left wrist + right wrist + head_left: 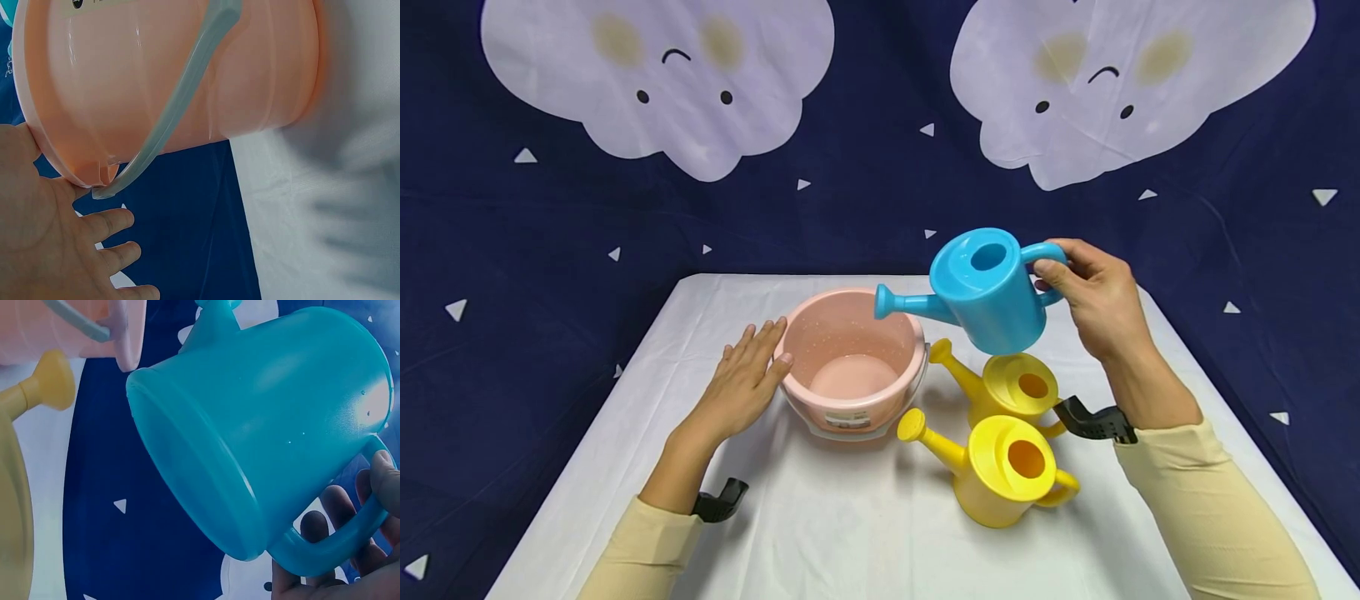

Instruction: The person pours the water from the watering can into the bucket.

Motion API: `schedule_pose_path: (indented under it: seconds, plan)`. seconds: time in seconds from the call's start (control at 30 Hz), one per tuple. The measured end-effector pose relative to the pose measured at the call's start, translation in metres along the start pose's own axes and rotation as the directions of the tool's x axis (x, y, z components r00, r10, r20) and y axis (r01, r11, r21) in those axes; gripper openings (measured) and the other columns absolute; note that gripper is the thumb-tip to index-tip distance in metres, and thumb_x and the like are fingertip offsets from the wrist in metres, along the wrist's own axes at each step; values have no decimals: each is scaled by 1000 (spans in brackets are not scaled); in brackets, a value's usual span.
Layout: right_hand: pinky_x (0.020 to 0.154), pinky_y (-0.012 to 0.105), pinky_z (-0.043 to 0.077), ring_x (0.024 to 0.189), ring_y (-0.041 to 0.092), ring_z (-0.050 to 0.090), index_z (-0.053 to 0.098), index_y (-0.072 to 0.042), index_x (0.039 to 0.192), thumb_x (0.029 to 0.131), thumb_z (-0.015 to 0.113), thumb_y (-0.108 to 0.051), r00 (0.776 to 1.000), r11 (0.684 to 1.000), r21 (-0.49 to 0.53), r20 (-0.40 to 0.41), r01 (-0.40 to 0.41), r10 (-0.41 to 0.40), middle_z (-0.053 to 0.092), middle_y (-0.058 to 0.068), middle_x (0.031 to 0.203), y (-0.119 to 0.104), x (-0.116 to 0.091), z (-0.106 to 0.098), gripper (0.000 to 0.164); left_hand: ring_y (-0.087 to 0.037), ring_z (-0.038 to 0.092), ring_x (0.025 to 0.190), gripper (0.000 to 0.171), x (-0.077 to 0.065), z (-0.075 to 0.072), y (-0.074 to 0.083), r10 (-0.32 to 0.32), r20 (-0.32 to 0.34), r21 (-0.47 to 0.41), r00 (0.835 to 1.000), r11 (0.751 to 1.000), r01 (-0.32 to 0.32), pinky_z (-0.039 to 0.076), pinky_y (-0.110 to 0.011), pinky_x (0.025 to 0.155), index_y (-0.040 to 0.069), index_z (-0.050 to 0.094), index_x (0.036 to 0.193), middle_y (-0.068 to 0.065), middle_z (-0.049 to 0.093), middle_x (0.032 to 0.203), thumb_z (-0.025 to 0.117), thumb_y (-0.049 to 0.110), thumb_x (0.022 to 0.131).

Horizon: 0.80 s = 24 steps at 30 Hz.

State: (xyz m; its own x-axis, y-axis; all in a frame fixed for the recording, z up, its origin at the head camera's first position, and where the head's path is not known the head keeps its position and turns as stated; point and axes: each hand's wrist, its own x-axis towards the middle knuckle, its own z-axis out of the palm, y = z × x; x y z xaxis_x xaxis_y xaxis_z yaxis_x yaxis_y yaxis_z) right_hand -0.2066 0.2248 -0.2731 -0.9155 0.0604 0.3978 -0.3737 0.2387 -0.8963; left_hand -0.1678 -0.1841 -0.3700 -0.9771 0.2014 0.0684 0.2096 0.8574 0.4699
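Observation:
A blue watering can (992, 292) is held up in the air by its handle in my right hand (1101, 296), its spout pointing left over the right part of a pink bucket (850, 408). In the right wrist view, fingers and thumb curl round the handle of the can (262, 431). My left hand (741, 379) rests with straight fingers against the bucket's left rim. The left wrist view shows the left palm (44, 231) beside the rim and the grey bail handle (169, 119). Small drops or specks dot the bucket's inner wall.
Two yellow watering cans stand right of the bucket, below the blue one: a nearer can (992, 492) and a farther can (1000, 400), spouts toward the bucket. A white cloth (820, 533) covers the table. Behind hangs a dark blue curtain (880, 208) with clouds.

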Motion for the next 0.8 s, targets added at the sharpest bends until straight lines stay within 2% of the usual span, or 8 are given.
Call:
schedule_pose_path:
  seconds: [0.1, 0.4, 0.8]
  plan:
    - [76, 15, 54, 85, 9, 64, 69, -6, 106, 85, 68, -19, 1000, 997, 70, 10, -18, 17, 67, -5, 92, -1, 1, 1, 24, -33, 0, 149, 60, 0, 0, 0, 1, -1, -3, 1000, 1000, -1, 0, -62, 115, 30, 7, 153, -8, 10, 161, 22, 55, 99]
    - [77, 17, 55, 84, 10, 66, 69, -6, 104, 82, 71, -20, 998, 981, 185, 34, -60, 55, 67, -3, 92, -5, 4, 7, 26, -33, 0, 149, 60, 0, 0, 1, 1, 0, -1, 1000, 1000, -1, 0, -63, 115, 31, 7, 153, -8, 10, 161, 21, 55, 99]
    - [77, 17, 50, 82, 13, 59, 68, -8, 101, 82, 71, -23, 998, 980, 192, 34, -60, 55, 65, -4, 89, -7, 7, 10, 25, -34, 1, 149, 60, -1, -1, 1, 3, -5, 4, 1000, 1000, -3, 2, -63, 115, 30, 8, 153, -8, 11, 160, 22, 55, 100]
